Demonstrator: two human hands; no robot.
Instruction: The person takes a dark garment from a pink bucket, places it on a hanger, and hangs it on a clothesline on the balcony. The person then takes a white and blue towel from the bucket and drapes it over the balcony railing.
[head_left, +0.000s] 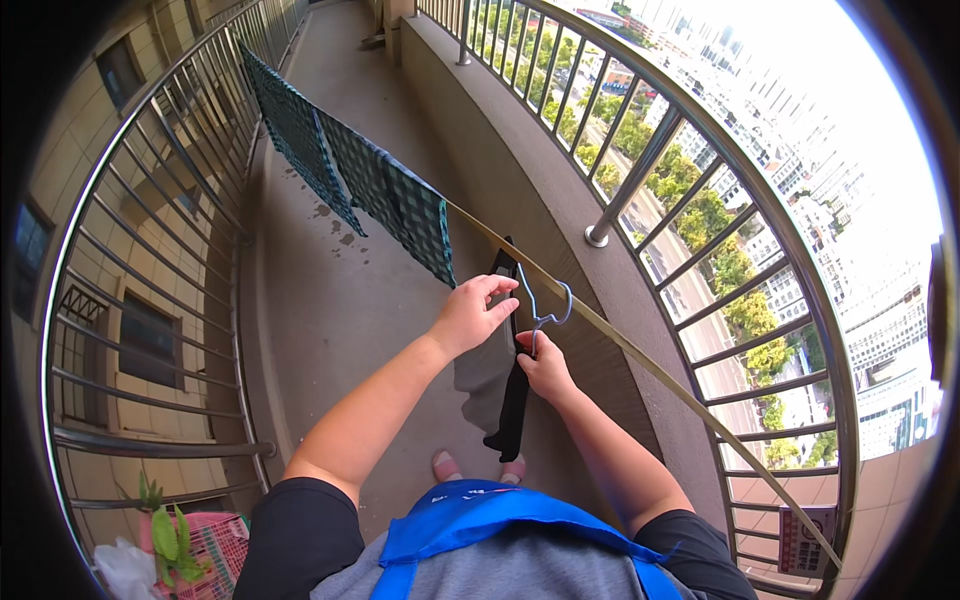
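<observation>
A blue wire clothes hanger (534, 319) is in front of me, its hook curving across a taut flat line (645, 356). My right hand (547, 367) pinches the hanger just below the hook, against the black edge of a garment. That garment (514, 409), partly sheer grey with black borders, hangs down from the hanger towards my feet. My left hand (476, 315) is beside the garment's upper part, thumb and forefinger spread apart. Nothing shows between those fingers; whether a fingertip touches the fabric is unclear. The hanger's lower part is largely hidden.
Two dark green checked cloths (397, 199) hang over the line farther along. Metal railings (630, 180) bound the walkway (352, 315) on both sides, the right one atop a low wall. A pink plastic basket (217, 551) with a green plant (176, 536) is at lower left.
</observation>
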